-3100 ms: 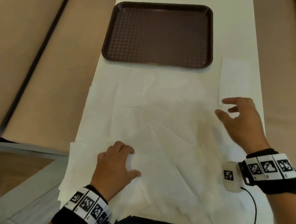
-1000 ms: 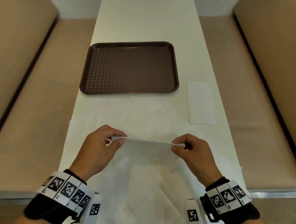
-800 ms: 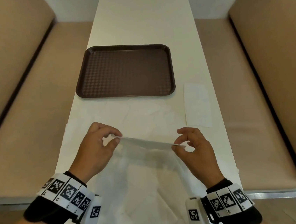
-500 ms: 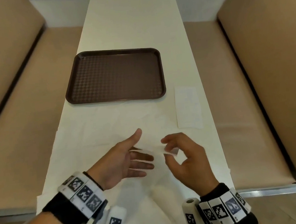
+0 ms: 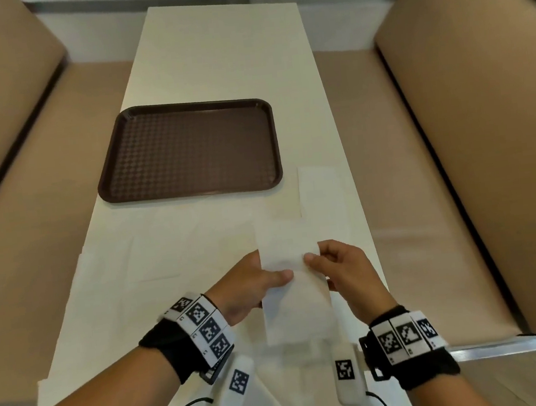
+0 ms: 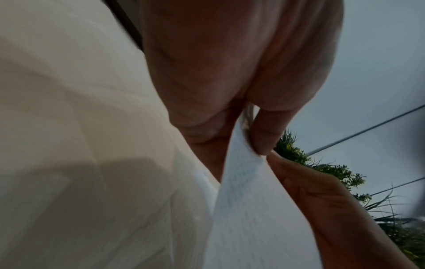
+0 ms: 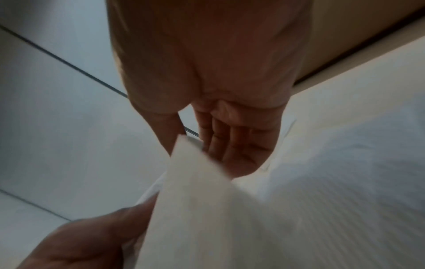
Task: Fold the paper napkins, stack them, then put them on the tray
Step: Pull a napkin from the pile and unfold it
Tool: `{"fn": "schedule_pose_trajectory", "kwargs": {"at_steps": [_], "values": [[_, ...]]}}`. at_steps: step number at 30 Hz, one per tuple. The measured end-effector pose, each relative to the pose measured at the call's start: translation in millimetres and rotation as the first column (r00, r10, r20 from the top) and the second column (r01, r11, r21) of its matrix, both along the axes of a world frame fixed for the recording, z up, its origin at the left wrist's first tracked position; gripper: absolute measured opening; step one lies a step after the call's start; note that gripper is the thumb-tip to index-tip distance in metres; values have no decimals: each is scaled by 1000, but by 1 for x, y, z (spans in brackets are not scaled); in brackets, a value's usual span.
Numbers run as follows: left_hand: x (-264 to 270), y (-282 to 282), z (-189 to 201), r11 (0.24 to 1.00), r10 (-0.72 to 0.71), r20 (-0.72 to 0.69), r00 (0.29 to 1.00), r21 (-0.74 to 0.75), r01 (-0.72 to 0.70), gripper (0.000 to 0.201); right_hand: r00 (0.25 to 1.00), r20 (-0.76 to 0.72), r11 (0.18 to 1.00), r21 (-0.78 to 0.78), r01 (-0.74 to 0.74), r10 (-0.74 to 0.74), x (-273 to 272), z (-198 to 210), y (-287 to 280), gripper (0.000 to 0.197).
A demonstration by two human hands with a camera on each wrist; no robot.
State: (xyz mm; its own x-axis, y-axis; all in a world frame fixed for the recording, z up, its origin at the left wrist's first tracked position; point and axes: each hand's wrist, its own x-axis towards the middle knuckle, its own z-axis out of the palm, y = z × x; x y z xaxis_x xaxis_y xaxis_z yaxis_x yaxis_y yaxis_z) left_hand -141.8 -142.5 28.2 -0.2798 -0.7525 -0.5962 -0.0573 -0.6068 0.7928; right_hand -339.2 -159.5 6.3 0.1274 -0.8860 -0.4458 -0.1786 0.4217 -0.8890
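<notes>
One folded napkin [image 5: 322, 197] lies on the table [image 5: 227, 51] right of the tray [image 5: 188, 151], which is bare; judged early in the task, w/ many unfolded napkins [image 5: 153, 254] left; head view: left hand [image 5: 252, 287] & right hand [image 5: 343, 267] both pinch a held napkin [image 5: 292, 292] above the table, tan benches [image 5: 472, 148] either side. Left wrist view: thumb & fingers [image 6: 264, 134] clamp the paper edge; plant [image 6: 322, 163] behind. Right wrist view: right-hand fingers [image 7: 230, 145] nearly straight behind the paper, thumb in front.
</notes>
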Motion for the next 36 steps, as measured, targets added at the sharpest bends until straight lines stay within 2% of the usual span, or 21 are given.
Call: {"fn": "schedule_pose_trajectory", "kwargs": {"at_steps": [5, 6, 10, 15, 23, 28, 31, 34, 36], "values": [[-8, -10, -3, 1000, -17, 36, 999, -6, 17, 32, 1000, -25, 1000, -6, -18, 18, -4, -11, -17, 42], [-7, -11, -4, 1000, -19, 61, 998, -9, 19, 32, 1000, -27, 1000, 0, -11, 11, -6, -14, -22, 40], [11, -3, -10, 997, -41, 279, 959, -55, 59, 40, 997, -38, 998, 5, 66, -66, -22, -23, -57, 7], [49, 31, -21, 991, -90, 426, 900, -49, 122, 40, 983, -120, 990, -19, 138, -140, -41, -38, -116, 4], [78, 70, -29, 1000, -25, 437, 899, -1, 28, 38, 963, -208, 984, 9, 176, -170, -48, -63, -171, 5], [80, 75, -34, 1000, -25, 438, 899, 9, 23, 37, 936, -306, 985, -42, 168, -172, -51, -69, -184, 17], [81, 75, -34, 999, -26, 458, 889, -14, 36, 37, 898, -418, 990, -74, 120, -140, -51, -69, -189, 32], [80, 74, -30, 998, -35, 479, 877, -26, 54, 35, 824, -549, 990, -99, 101, -138, -47, -56, -186, 51], [82, 72, -27, 997, -36, 500, 865, -42, 65, 32, 766, -619, 979, -191, 68, -174, -44, -46, -178, 65]]}}
